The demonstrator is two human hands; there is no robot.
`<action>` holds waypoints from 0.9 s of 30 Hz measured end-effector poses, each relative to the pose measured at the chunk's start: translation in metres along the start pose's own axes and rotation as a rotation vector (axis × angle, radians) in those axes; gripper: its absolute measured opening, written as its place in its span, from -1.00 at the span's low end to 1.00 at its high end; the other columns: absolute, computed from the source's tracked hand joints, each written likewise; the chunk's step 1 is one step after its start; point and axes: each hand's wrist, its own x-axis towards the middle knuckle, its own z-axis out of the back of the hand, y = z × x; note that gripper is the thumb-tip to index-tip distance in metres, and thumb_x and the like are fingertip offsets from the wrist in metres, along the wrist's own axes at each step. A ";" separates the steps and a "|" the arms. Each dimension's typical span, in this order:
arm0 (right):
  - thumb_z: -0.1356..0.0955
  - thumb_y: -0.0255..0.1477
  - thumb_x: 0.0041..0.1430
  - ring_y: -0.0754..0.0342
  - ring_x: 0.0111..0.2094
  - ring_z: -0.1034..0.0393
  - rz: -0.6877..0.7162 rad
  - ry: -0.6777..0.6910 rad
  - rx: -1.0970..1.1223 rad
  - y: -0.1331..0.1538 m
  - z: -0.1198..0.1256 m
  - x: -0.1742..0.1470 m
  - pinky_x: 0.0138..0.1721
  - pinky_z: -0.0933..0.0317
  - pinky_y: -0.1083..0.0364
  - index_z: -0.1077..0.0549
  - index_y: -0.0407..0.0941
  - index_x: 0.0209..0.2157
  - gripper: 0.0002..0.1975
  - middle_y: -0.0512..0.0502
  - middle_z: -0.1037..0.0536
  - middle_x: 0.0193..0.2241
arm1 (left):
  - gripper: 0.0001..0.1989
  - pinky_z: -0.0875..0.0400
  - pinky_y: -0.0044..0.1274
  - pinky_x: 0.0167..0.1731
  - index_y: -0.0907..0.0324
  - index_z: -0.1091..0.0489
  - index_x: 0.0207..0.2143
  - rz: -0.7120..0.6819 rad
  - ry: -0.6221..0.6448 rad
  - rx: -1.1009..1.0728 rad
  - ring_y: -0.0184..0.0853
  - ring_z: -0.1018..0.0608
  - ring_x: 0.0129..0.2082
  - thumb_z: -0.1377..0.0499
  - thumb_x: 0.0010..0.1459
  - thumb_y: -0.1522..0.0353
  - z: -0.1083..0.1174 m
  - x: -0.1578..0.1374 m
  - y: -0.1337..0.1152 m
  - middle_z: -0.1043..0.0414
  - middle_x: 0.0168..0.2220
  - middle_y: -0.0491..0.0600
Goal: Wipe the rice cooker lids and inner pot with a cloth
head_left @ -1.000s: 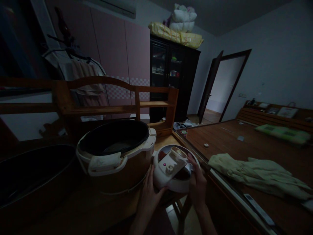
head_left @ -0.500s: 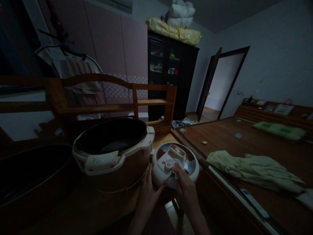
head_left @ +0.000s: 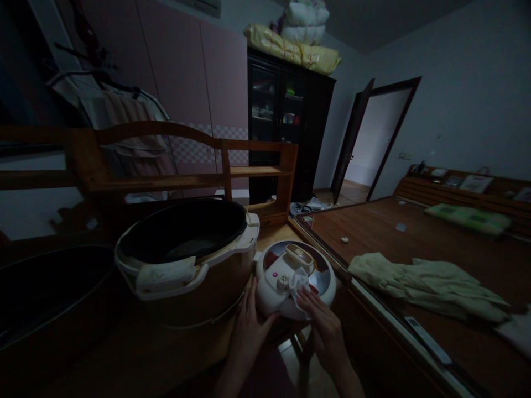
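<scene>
A white pressure cooker lid (head_left: 269, 296) with a metallic top, a raised handle and a small pink button lies on the wooden surface. My left hand (head_left: 251, 326) holds its near left rim, with fingers along the side and thumb at the front edge. My right hand (head_left: 326, 326) presses a crumpled white wipe (head_left: 299, 280) onto the lid's right front part, near the round valve. Left of the lid stands the cooker body (head_left: 188, 301), uncovered, with a dark inside and white side handles.
A dark round pot (head_left: 53, 298) stands at the far left. Behind the cooker rises a wooden shelf rail (head_left: 166, 181). To the right, a wooden bed board (head_left: 373, 229) carries pale green cloth (head_left: 415, 282) and a long light-coloured object (head_left: 427, 340).
My right hand has slid with the wipe slightly down and right across the lid, so more of the wipe shows. My left hand stays at the rim. The view has shifted slightly.
</scene>
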 end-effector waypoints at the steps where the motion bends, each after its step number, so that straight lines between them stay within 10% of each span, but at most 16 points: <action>1: -0.19 -0.50 0.23 -0.09 0.24 -0.14 -0.047 -0.035 0.044 -0.001 0.002 -0.002 0.22 -0.08 -0.14 -0.37 -0.03 0.14 -0.55 -0.10 -0.33 0.19 | -0.10 -0.13 -0.20 0.23 0.04 0.21 0.35 -0.003 0.000 0.001 -0.10 -0.10 0.32 -0.23 0.10 0.17 0.001 0.000 -0.001 0.05 0.36 0.12; 8: -0.16 -0.32 0.28 -0.09 0.12 -0.31 -0.636 -0.608 0.247 -0.020 0.034 0.012 0.14 -0.14 -0.06 -0.48 -0.10 -0.02 -0.61 -0.15 -0.45 0.09 | -0.11 -0.14 -0.19 0.22 0.02 0.21 0.35 -0.005 -0.003 0.010 -0.08 -0.10 0.32 -0.22 0.11 0.16 0.001 0.000 -0.001 0.06 0.36 0.11; 19: -0.20 -0.32 0.26 -0.06 0.12 -0.32 -0.528 -0.226 0.137 -0.017 0.014 0.026 0.11 -0.15 0.03 -0.47 0.00 0.04 -0.61 -0.06 -0.47 0.07 | -0.12 -0.16 -0.17 0.21 0.04 0.19 0.35 0.000 0.006 0.012 -0.07 -0.13 0.31 -0.21 0.11 0.14 -0.002 0.000 0.003 0.01 0.34 0.13; 23: -0.23 -0.30 0.22 -0.10 -0.01 -0.42 -0.587 -0.310 0.366 -0.011 0.017 0.022 0.02 -0.24 0.02 -0.57 -0.04 -0.12 -0.66 -0.08 -0.58 -0.08 | -0.13 -0.16 -0.19 0.22 0.03 0.20 0.35 -0.009 0.008 0.003 -0.08 -0.12 0.32 -0.21 0.12 0.14 -0.001 0.000 0.001 0.03 0.34 0.13; 27: -0.30 -0.29 0.10 -0.12 -0.08 -0.45 -0.765 -0.704 0.541 -0.034 0.041 0.015 -0.10 -0.32 0.01 -0.56 -0.15 -0.17 -0.66 -0.12 -0.59 -0.14 | -0.15 -0.13 -0.19 0.23 0.00 0.21 0.35 -0.010 0.011 -0.004 -0.09 -0.10 0.32 -0.19 0.14 0.16 0.002 0.000 -0.002 0.07 0.36 0.10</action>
